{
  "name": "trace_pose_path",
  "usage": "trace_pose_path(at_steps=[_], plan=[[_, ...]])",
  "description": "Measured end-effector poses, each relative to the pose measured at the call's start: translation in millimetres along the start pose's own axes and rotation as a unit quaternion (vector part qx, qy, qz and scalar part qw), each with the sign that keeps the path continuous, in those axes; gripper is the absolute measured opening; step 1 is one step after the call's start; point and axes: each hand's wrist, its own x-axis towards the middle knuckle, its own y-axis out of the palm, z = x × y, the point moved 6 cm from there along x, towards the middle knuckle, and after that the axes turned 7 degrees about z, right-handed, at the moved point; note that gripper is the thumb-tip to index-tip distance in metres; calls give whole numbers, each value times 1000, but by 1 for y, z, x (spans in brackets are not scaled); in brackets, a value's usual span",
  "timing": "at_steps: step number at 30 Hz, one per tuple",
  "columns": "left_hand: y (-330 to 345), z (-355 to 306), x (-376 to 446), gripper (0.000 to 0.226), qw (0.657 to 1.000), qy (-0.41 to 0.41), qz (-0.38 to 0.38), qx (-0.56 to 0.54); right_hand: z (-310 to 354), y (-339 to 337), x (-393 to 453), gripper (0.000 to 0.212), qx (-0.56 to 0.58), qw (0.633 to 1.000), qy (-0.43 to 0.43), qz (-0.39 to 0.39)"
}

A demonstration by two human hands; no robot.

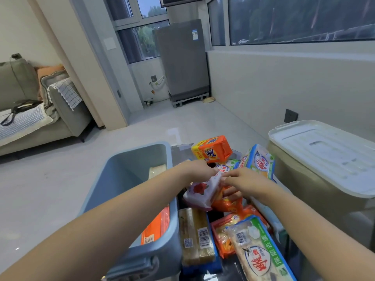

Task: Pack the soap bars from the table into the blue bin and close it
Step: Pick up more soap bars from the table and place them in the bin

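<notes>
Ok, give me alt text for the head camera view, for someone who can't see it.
Two bare arms reach over a table piled with wrapped soap bars; the left hand and right hand together hold a white soap pack with a red flower. An open blue bin at left already holds a few bars; a lidded cream bin stands at right.

Table (233,266) mostly hidden under soap packs; bin (162,250) cut off at btm edge.

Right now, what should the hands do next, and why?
Probably lift the white rose-print soap pack leftward into the blue bin. Both the left hand and right hand are on it, and the bin sits open with room inside.
</notes>
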Motion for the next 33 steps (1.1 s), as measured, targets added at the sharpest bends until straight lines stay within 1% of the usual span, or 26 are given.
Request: trace_pose_path(at_steps=[3, 5, 6, 8, 10, 13, 15, 18, 22, 25, 27, 29, 30, 33], plan=[[2, 1, 0, 51, 999, 5, 15, -38, -2, -3, -4, 35, 22, 1000, -14, 9], [3, 1, -1, 51, 998, 8, 22, -64, -2, -3, -10, 34, 17, 999, -21, 24], [3, 0, -1, 50, 998, 14, 20, -61, -1, -5, -13, 32, 3, 999, -21, 29], [2, -3, -2, 47, 999, 42, 1, -29, 2, -10, -23, 22, -53, 998, -26, 37], [2, -6, -5, 43, 997, 75, -22, -3, 3, -13, -35, 18, -139, 987, -33, 69], [10, -8, -13, 45, 996, 91, -13, 10, -6, -6, -52, 27, -254, 955, -7, 154], [15, -10, -19, 46, 994, 100, -7, 32, -12, -3, -57, 31, -297, 939, -3, 175], [22, -14, -28, 39, 992, 119, 3, 31, -18, -1, -60, 27, -309, 933, -8, 183], [30, -20, -46, 40, 991, 127, 2, 50, -28, 0, -60, 43, -322, 930, -4, 179], [43, -27, -62, 41, 988, 141, 18, 61, -29, 5, -61, 47, -326, 926, -9, 191], [50, -31, -70, 41, 986, 145, 20, 83, -29, 9, -61, 43, -328, 924, -12, 198], [55, -32, -77, 39, 986, 142, 17, 85, -29, 12, -63, 29, -335, 921, -20, 199], [57, -31, -80, 39, 987, 141, 16, 76, -29, 13, -64, 23, -340, 920, -26, 195], [68, -26, -88, 40, 989, 143, 7, 32, -28, 11, -67, 19, -332, 928, -45, 162]])
